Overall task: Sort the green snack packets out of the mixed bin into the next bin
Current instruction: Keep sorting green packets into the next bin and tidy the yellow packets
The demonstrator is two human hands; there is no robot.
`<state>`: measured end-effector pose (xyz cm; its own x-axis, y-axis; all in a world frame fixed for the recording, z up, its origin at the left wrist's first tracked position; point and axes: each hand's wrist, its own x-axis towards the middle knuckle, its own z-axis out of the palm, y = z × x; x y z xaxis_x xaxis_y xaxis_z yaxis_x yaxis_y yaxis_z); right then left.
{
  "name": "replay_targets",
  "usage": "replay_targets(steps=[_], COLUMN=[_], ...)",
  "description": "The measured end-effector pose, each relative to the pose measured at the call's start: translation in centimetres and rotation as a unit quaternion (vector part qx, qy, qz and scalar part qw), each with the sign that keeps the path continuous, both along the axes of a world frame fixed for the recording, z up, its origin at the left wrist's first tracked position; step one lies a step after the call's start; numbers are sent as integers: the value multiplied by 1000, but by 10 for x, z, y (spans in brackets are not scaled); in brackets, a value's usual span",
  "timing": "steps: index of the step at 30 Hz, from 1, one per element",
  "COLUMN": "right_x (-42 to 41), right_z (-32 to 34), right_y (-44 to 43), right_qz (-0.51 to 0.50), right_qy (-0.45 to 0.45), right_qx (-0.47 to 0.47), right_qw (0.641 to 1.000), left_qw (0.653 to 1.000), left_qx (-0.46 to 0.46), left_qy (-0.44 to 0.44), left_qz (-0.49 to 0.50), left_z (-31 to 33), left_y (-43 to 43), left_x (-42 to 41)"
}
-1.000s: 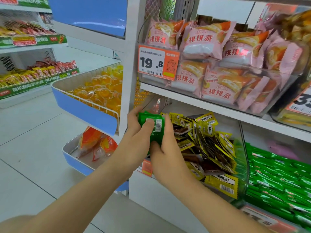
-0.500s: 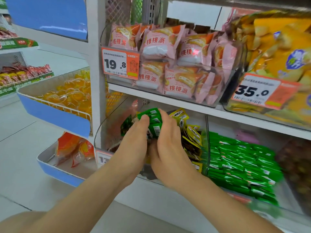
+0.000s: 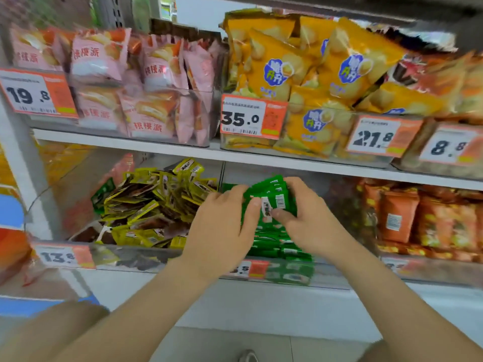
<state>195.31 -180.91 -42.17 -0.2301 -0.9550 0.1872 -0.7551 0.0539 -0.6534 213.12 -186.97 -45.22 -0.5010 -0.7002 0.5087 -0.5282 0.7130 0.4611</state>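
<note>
Stack: green packets [image 3: 274,197], pinched between both hands above the green bin [image 3: 282,252].
Left hand [image 3: 222,220]: fingers closed on the stack's nine-o'clock edge.
Right hand [image 3: 303,218]: thumb and fingers clamp its three-o'clock side.
Mixed bin [image 3: 125,257]: at nine o'clock; one green packet [image 3: 103,192] likely remains.
Advice: lower flat, aligned, then release together.

Glossy green foil-like packets [image 3: 271,198], shiny yellow wrappers [image 3: 146,205], clear smooth plastic bin [image 3: 136,257], paper price tags [image 3: 252,118].
</note>
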Motion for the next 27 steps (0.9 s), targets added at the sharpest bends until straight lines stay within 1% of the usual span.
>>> replay_targets(steps=[1, 2, 4, 6, 8, 10, 12, 14, 16, 18, 21, 23, 27], right_x=[-19, -36, -60, -73, -81, -91, -100, -108, -115, -119, -114, -106, -107], right_z=[-1, -2, -7, -14, -28, -43, -57, -66, -76, -86, -96, -98, -101], right_y=[2, 5, 9, 9, 6, -1, -9, -15, -20, -21, -23, -25, -27], right_qz=[-33, -62, -113, -135, -126, -99, -78, -73, -76, -81, -129, -146, -86], right_qy=[75, 154, 278, 342, 365, 366, 346, 300, 269, 263, 225, 212, 185], right_qx=[17, 40, 116, 197, 256, 285, 287, 261, 240, 217, 194, 200, 206], right_qw=[996, 985, 947, 909, 886, 880, 890, 914, 930, 937, 946, 945, 957], left_qw=[1000, 998, 990, 973, 951, 932, 924, 926, 928, 930, 931, 932, 931], left_qx=[-23, -42, -57, -48, -37, -28, -44, -55, -58, -55, -52, -57, -57], left_qy=[-12, -34, -110, -203, -287, -340, -357, -352, -347, -345, -343, -341, -343], left_qz=[-14, -34, -73, -96, -106, -122, -132, -129, -120, -115, -113, -111, -113], left_z=[-1, -5, -15, -29, -45, -56, -61, -63, -65, -67, -68, -69, -69], left_y=[3, 3, 4, 6, 6, 5, 2, 2, 3, 3, 3, 3, 3], left_x=[-9, -18, -30, -38, -40, -40, -39, -39, -41, -42, -44, -44, -45])
